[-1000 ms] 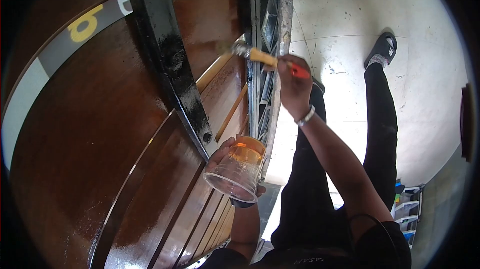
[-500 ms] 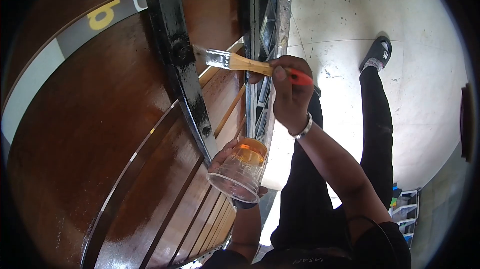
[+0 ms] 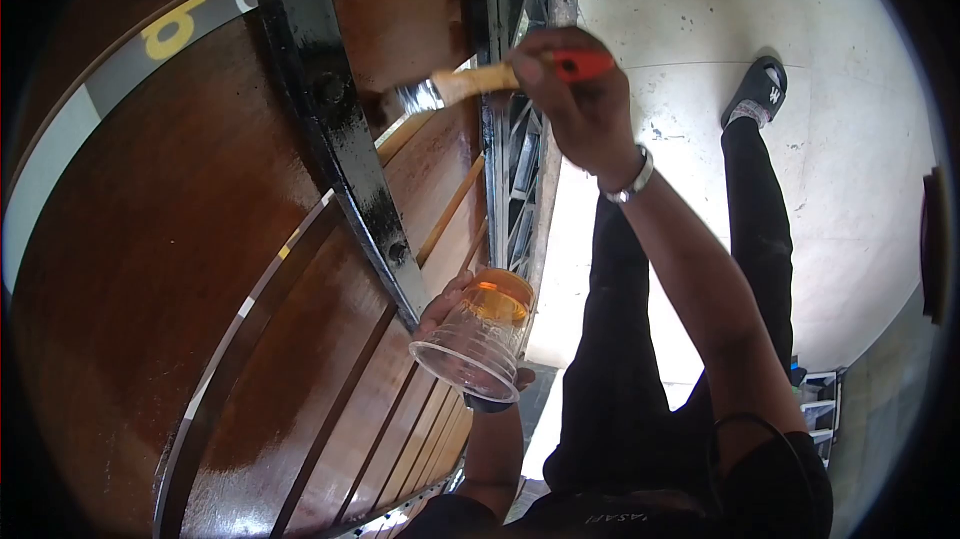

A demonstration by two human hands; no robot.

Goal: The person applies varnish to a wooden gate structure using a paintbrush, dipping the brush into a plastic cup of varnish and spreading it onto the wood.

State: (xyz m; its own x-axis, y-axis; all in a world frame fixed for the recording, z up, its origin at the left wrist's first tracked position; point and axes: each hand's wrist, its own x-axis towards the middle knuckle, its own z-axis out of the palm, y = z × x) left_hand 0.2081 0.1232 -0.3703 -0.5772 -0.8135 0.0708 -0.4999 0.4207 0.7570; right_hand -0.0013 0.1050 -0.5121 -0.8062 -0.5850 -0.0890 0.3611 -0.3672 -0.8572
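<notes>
My right hand is closed round the red and wooden handle of a paintbrush. The brush's dark bristles point left, close to a bolt on the black metal bar; whether they touch it cannot be made out. Lower down, my left hand holds a clear plastic cup with amber liquid at its far end. The cup's wide rim faces toward me. Glossy brown wooden boards lie behind and beside the bar.
A black metal lattice frame runs beside the boards. To the right is a pale, spotted floor, with my legs and a dark slipper over it. A white rack stands at the lower right.
My right hand and the brush have moved up, and the brush now tilts the other way. The bar and boards have shifted slightly left in view. The cup remains in my left hand.
</notes>
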